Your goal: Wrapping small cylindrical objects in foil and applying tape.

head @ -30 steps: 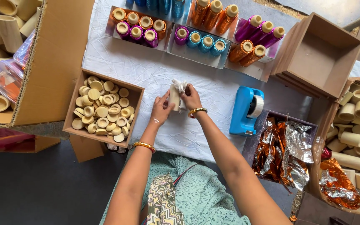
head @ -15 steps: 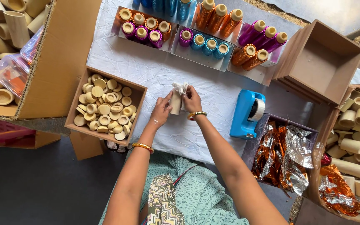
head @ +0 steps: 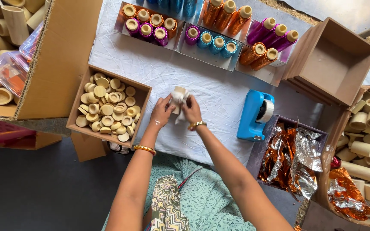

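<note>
My left hand (head: 162,112) and my right hand (head: 191,110) meet over the white cloth-covered table (head: 219,92). Between them they hold a small pale bamboo cup (head: 179,91) that stands upright, partly wrapped in a white sheet (head: 181,114) that hangs below my right fingers. Both hands grip the cup and its wrapping from either side. A bangle sits on each wrist.
A brown box of pale round lids (head: 108,107) lies left of my hands. A blue tape dispenser (head: 255,115) stands to the right, next to a box of crumpled foil sheets (head: 292,158). Foil-wrapped cups in trays (head: 206,40) line the far edge; stacked empty boxes (head: 332,60) and bins of bare cups (head: 369,141) stand at right.
My hands have kept working the white sheet round the cup, with the cup now more upright between them. The view has shifted slightly.
</note>
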